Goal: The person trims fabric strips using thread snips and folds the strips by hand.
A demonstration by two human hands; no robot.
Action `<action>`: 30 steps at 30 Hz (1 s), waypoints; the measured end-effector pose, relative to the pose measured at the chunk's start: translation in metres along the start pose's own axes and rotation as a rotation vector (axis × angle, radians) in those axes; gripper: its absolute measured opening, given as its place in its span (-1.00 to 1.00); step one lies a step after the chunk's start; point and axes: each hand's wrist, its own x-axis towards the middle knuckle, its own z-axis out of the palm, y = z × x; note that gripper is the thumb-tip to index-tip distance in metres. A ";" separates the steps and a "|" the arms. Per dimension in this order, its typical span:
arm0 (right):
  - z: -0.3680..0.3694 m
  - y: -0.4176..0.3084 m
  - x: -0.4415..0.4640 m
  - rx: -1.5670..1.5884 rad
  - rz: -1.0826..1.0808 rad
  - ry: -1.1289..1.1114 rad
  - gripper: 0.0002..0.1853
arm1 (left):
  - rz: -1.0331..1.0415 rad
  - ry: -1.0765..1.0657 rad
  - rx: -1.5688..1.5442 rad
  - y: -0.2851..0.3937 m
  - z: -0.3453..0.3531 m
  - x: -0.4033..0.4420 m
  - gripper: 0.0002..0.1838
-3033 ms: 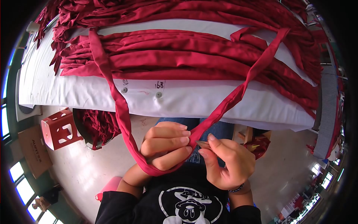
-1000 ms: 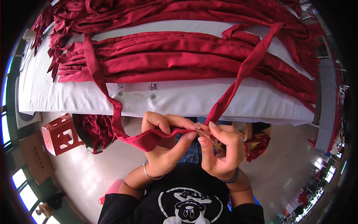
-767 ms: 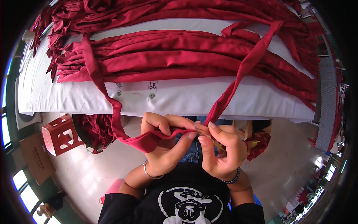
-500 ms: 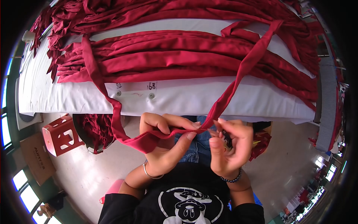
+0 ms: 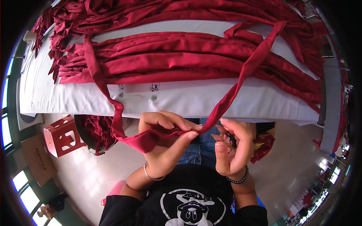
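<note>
A long dark-red fabric strip hangs down from the table in a loop. Its lower part is pinched between the thumb and fingers of my left hand, with a wider folded piece draped over the palm. My right hand is just right of the pinched spot and curls around small thread snips. The pointed blades face the strip, a short gap away from it. Most of the snips' body is hidden by my fingers.
Rows of dark-red strips lie across the white-covered table. At lower left are a red stool, a tub of red fabric and a cardboard box. A grey-covered surface stands at right.
My right hand with the snips has drawn slightly right and down, away from the strip. My left hand keeps its pinch on the fabric, nearly in place.
</note>
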 end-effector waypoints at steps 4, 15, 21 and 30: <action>0.001 -0.009 -0.003 -0.192 -0.030 -0.032 -0.57 | -0.055 0.055 -0.092 0.001 0.000 -0.001 -0.52; 0.012 -0.014 -0.003 -0.336 -0.150 0.047 -0.62 | -0.094 0.078 -0.125 0.003 0.003 -0.005 -0.53; 0.013 -0.014 -0.003 -0.332 -0.134 0.048 -0.65 | -0.059 0.062 -0.065 -0.001 0.001 -0.006 -0.51; 0.005 -0.014 -0.006 0.153 0.181 0.161 -0.54 | -0.046 0.036 -0.045 0.001 0.001 -0.005 -0.50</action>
